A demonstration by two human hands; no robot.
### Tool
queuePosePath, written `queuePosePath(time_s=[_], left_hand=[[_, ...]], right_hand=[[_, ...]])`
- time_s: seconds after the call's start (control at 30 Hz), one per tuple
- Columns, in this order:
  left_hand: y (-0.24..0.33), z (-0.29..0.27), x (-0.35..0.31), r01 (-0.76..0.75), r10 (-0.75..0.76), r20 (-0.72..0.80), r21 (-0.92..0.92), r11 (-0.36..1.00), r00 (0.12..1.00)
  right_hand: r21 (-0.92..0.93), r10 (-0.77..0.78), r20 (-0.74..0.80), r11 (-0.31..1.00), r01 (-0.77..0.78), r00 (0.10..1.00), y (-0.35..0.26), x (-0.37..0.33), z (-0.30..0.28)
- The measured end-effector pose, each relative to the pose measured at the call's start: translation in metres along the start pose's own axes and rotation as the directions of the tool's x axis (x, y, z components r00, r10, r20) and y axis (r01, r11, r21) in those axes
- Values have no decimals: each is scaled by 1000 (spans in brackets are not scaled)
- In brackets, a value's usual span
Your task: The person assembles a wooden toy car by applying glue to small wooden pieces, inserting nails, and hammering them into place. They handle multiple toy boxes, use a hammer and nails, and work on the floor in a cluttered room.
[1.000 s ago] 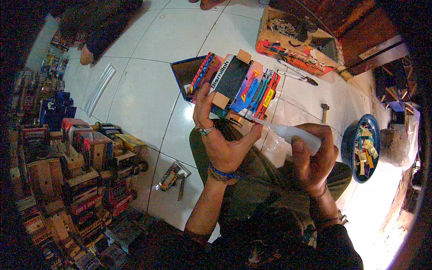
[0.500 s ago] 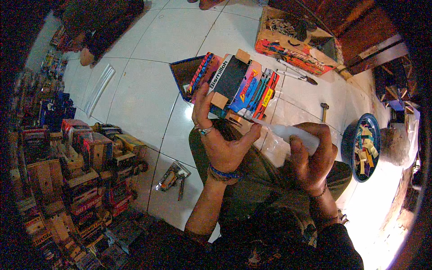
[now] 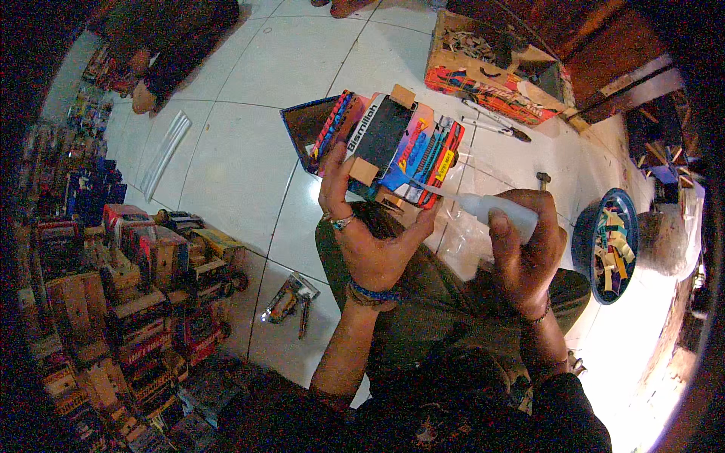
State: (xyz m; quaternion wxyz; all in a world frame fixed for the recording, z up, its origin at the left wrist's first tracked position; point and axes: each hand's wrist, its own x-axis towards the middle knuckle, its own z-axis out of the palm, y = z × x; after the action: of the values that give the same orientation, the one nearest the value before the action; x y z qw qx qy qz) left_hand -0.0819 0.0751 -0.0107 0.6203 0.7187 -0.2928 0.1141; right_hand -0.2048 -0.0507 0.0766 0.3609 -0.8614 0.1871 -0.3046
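My left hand [image 3: 375, 251] grips the near side of a wooden toy truck [image 3: 415, 143], fingers along its left and thumb along its lower edge. Colourful printed panels, a dark flat panel and small bare wood blocks make up the truck, and a dark open box-like bed shows at its left. In my right hand [image 3: 526, 260] is a white squeeze bottle [image 3: 515, 217], with the thumb and fingers closed around it. Its thin nozzle points left over the truck's blue and orange printed panel; whether the tip touches cannot be made out.
A staple gun [image 3: 291, 302] lies on the tiles. Stacked toy trucks [image 3: 151, 302] fill the left. At right are a blue basin [image 3: 580, 241] of wood scraps and a hammer [image 3: 543, 180]. Farther off stands a cardboard box [image 3: 491, 94]. Another person's hand [image 3: 143, 98] shows at upper left.
The bottle's nozzle has moved from the truck's near lower edge up over its printed panel. The truck has shifted slightly; both hands keep their hold.
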Motion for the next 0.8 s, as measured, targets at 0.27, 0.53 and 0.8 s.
queuePosePath(time_s=[0.27,0.53,0.8], left_hand=[[0,0,1,-47,47,-9,76,996,999],[0,0,1,-28,28,3,93,995,1000],[0,0,2,-23,23,-1,80,997,1000]], right_hand=[[-19,2,-48,1000,-3,999,8,4,0],[42,128,-171,992,-122,977,16,27,0],[-6,127,-119,992,-129,985,18,34,5]])
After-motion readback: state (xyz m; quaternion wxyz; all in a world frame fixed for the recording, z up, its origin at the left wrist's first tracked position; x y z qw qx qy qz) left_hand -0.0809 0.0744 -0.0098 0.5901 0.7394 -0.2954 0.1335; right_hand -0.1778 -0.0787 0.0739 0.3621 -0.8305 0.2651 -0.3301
